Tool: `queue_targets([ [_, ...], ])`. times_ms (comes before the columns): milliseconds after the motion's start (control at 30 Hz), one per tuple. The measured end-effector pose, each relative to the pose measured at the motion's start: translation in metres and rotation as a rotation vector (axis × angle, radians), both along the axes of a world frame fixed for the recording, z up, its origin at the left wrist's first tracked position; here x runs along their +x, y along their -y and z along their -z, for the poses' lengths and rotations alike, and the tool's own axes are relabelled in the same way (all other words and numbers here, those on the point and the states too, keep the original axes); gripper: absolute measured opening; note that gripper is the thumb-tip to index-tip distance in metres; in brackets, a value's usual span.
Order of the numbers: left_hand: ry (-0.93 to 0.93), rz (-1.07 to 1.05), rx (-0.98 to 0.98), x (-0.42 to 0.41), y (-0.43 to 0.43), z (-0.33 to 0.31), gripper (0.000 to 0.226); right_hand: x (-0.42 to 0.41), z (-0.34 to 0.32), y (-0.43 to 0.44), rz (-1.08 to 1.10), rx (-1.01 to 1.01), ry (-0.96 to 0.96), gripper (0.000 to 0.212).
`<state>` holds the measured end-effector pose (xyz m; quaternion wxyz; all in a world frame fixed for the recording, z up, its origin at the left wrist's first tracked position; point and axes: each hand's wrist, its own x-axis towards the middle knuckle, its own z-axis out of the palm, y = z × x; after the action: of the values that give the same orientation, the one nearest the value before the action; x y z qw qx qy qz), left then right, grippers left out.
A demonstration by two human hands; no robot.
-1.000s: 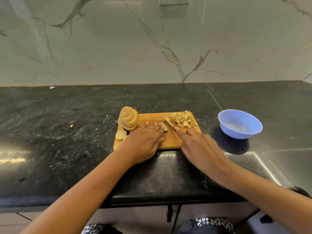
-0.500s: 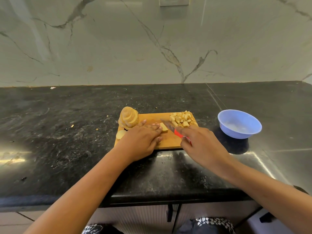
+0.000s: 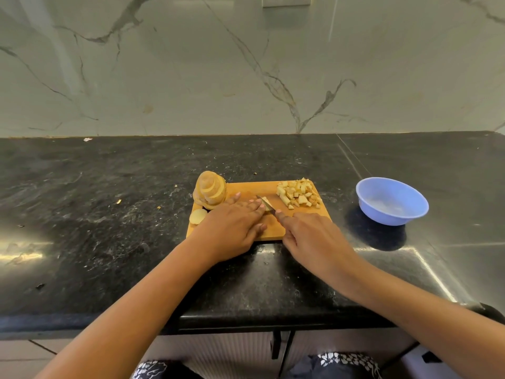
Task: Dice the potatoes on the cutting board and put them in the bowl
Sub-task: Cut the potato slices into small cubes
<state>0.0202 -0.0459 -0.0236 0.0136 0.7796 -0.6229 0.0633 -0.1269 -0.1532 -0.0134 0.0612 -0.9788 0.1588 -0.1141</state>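
The potatoes sit on a wooden cutting board (image 3: pixel 246 190) near the front edge of the black stone worktop (image 3: pixel 109 214), and they are in three states. At the board's far left corner stands a leaning stack of round slices (image 3: pixel 210 190), pale yellow on the cut faces with tan skin at the rims. One single slice (image 3: pixel 198 216) lies flat just in front of the stack, at the board's left edge. At the far right corner is a loose heap of small dice (image 3: pixel 299 196), pale with bits of brown skin. Between the stack and the heap, the left hand (image 3: pixel 235 225) lies palm down, its grip apart, with fairly straight fingers pressing on a potato piece that is almost wholly hidden under the fingertips. The right hand (image 3: pixel 311 236) has its grip clamped on a knife (image 3: pixel 265 204). The handle is covered by the hand, the index finger stretches toward the blade, and the short blade rests right beside the left fingertips. A light blue bowl (image 3: pixel 382 218) stands on the worktop to the right of the board, apart from it, with its whitish bottom showing. Behind rises a veined marble wall (image 3: pixel 246 64).
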Motion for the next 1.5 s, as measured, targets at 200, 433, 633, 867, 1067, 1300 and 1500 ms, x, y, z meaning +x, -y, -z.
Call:
queue_targets([
  [200,0.004,0.002,0.004,0.001,0.002,0.003,0.052,-0.03,0.001,-0.002,-0.041,-0.063,-0.04,0.053],
  [433,-0.039,-0.002,-0.113,0.001,0.004,0.005,0.049,-0.029,0.006,-0.007,-0.01,-0.095,-0.034,0.054],
  [633,-0.012,-0.041,-0.266,0.0,0.012,0.011,0.05,-0.012,0.011,-0.004,0.028,-0.081,-0.017,0.054],
  [867,0.125,-0.072,-0.372,0.003,0.022,0.016,0.037,-0.009,0.012,-0.004,0.014,-0.077,-0.03,0.053],
  [1067,0.128,-0.066,-0.432,0.003,0.022,0.017,0.017,-0.031,0.009,-0.006,-0.028,-0.091,-0.039,0.053],
  [1300,0.154,-0.1,-0.499,0.0,0.0,0.012,0.012,-0.024,0.005,0.0,0.001,-0.082,-0.047,0.053],
  [1500,0.201,-0.174,-0.37,-0.002,0.001,0.014,0.021,-0.023,0.0,0.009,0.049,-0.056,-0.034,0.053],
])
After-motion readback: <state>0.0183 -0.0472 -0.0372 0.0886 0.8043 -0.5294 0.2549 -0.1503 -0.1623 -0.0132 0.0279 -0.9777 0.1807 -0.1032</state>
